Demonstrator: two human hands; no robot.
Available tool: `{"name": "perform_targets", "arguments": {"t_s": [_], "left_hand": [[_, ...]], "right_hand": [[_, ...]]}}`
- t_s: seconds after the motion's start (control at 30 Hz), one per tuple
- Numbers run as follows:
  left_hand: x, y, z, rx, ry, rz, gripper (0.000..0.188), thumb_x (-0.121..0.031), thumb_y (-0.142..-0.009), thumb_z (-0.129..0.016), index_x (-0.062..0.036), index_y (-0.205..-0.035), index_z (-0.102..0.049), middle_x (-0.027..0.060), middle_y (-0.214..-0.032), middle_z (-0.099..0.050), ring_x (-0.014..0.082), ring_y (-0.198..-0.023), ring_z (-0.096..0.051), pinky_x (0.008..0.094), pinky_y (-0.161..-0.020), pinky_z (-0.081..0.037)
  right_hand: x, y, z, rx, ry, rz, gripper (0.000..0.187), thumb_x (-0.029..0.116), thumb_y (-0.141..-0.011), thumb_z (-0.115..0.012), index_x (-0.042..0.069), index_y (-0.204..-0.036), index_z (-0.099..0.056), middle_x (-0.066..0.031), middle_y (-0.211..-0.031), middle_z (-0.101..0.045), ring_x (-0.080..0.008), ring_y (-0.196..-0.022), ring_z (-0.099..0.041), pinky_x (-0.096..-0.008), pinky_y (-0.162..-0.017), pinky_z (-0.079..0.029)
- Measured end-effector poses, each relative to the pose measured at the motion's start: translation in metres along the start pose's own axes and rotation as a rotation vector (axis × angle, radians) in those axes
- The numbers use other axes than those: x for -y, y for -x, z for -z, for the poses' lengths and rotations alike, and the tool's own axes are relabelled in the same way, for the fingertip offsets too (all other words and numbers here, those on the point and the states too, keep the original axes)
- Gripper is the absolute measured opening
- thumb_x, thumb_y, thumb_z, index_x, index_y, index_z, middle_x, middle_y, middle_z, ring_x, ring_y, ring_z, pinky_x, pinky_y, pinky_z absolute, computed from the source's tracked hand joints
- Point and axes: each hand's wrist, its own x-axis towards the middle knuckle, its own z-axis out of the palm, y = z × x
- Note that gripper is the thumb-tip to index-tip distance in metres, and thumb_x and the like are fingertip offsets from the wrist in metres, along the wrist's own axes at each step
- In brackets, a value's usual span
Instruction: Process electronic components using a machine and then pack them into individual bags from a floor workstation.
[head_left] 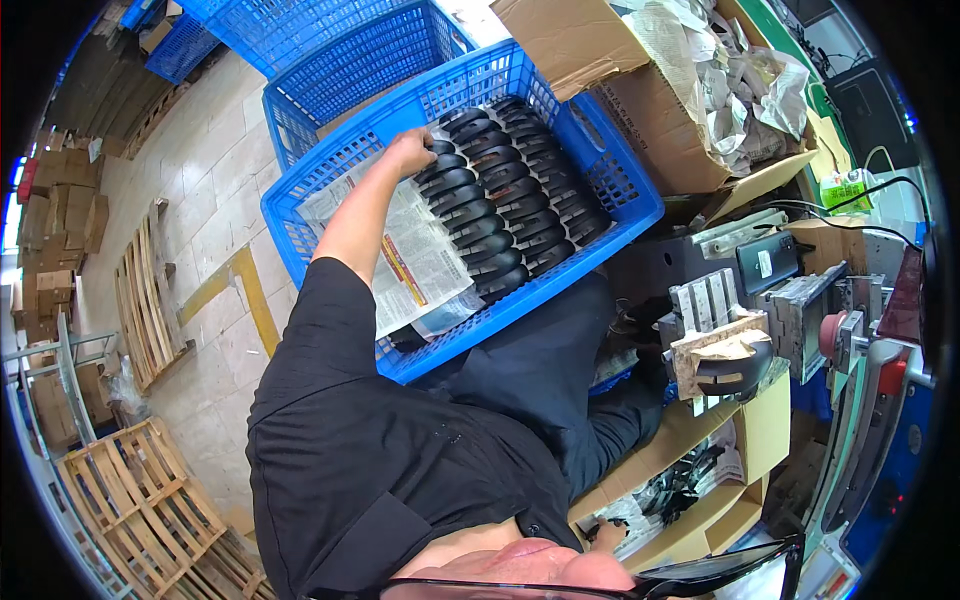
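My left hand (410,153) reaches into a blue plastic basket (375,355), its fingers closed on a curved black plastic part (445,161) at the far left end of the rows. Several like parts stand close together in rows, some with paper between them. Newspaper sheets (405,255) lie beside them, under my left forearm. Low at the right, my right hand (606,536) is inside an open cardboard box (690,545) holding small black pieces (680,485) and paper. Its fingers look bent together at a dark piece I cannot make out.
Another blue basket (350,90) stands behind mine. A carton of crumpled newspaper (735,90) is at the far right. Close on my right is a metal fixture (715,320) with a black curved part on it, plus a machine with a red button (830,335). Wooden pallets (150,500) lie left.
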Motion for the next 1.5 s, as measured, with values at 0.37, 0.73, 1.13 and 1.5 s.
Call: {"name": "perform_targets", "arguments": {"t_s": [0.37, 0.73, 1.13, 1.5], "left_hand": [[-0.012, 0.061, -0.069, -0.585, 0.178, -0.332, 0.019, -0.017, -0.082, -0.070, -0.0017, -0.093, -0.075, 0.0202, -0.107, -0.073, 0.0379, -0.109, -0.066, 0.0469, -0.100, -0.051], [-0.154, 0.228, -0.088, -0.489, 0.469, -0.686, 0.011, -0.009, -0.086, -0.074, -0.0050, -0.096, -0.072, 0.0125, -0.107, -0.075, 0.0318, -0.104, -0.069, 0.0418, -0.094, -0.054], [-0.296, 0.400, -0.067, 0.629, 0.500, -1.046, 0.054, -0.027, -0.095, -0.075, -0.0062, -0.141, -0.056, 0.0180, -0.113, -0.067, 0.0316, -0.101, -0.070, 0.0416, -0.091, -0.056], [-0.311, 0.392, -0.081, 1.089, 0.800, -0.588, 0.021, -0.016, -0.109, -0.059, -0.0025, -0.125, -0.061, 0.0047, -0.097, -0.068, 0.0106, -0.078, -0.068, 0.0272, -0.069, -0.059]], "right_hand": [[0.027, 0.011, 0.038, 0.077, -0.216, -0.006, 0.020, -0.004, -0.080, -0.079, -0.007, -0.097, -0.069, -0.0090, -0.084, -0.068, -0.0197, -0.069, -0.062, -0.0374, -0.062, -0.048], [0.162, 0.019, 0.080, -0.342, -0.417, 0.237, 0.038, 0.001, -0.097, -0.066, -0.012, -0.132, -0.063, -0.0186, -0.126, -0.071, -0.0251, -0.109, -0.067, -0.0368, -0.100, -0.052], [0.366, 0.215, 0.049, 0.579, -0.660, 0.991, 0.018, 0.002, -0.098, -0.068, -0.004, -0.114, -0.071, -0.0047, -0.103, -0.067, -0.0124, -0.093, -0.062, -0.0255, -0.082, -0.049], [0.361, 0.214, 0.044, 0.649, -0.974, 0.848, 0.049, -0.003, -0.093, -0.074, 0.001, -0.139, -0.057, -0.0045, -0.121, -0.065, -0.0125, -0.105, -0.063, -0.0269, -0.099, -0.050]]}}
